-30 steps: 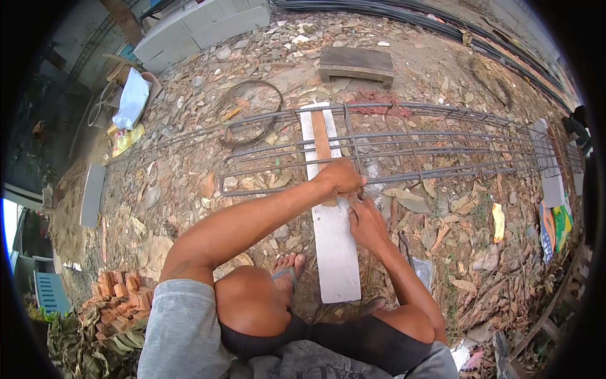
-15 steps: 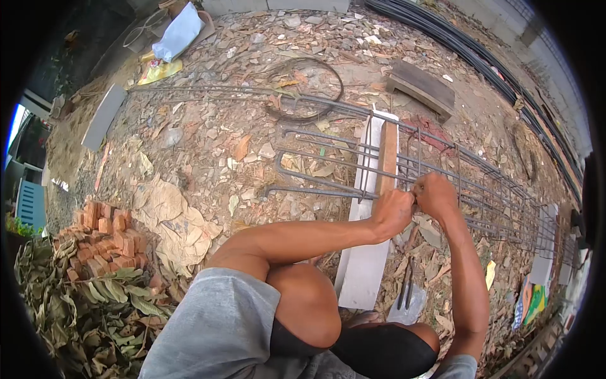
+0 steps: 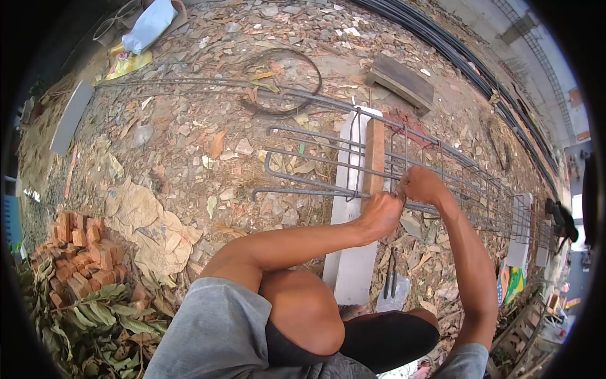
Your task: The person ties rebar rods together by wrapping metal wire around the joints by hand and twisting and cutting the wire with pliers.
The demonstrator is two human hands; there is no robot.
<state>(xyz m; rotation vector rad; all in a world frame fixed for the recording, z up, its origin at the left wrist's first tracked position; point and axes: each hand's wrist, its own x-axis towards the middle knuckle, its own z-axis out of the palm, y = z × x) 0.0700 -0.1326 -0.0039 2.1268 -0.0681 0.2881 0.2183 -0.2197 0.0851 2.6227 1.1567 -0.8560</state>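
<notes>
The left hand (image 3: 381, 213) and right hand (image 3: 421, 185) are held curled together at the rebar cage's (image 3: 435, 140) near side; what is gripped cannot be told. A white board (image 3: 351, 271) is crossed by the cage.

We look over earth (image 3: 189, 120) strewn with dry leaves (image 3: 218, 144) and rubble (image 3: 244, 146) all around a low wooden stool (image 3: 402, 81). Beyond the stool, to its right, we see a pale grey wall (image 3: 525, 71). Well left of the stool lies a brick pile (image 3: 85, 259), under soft daylight.
</notes>
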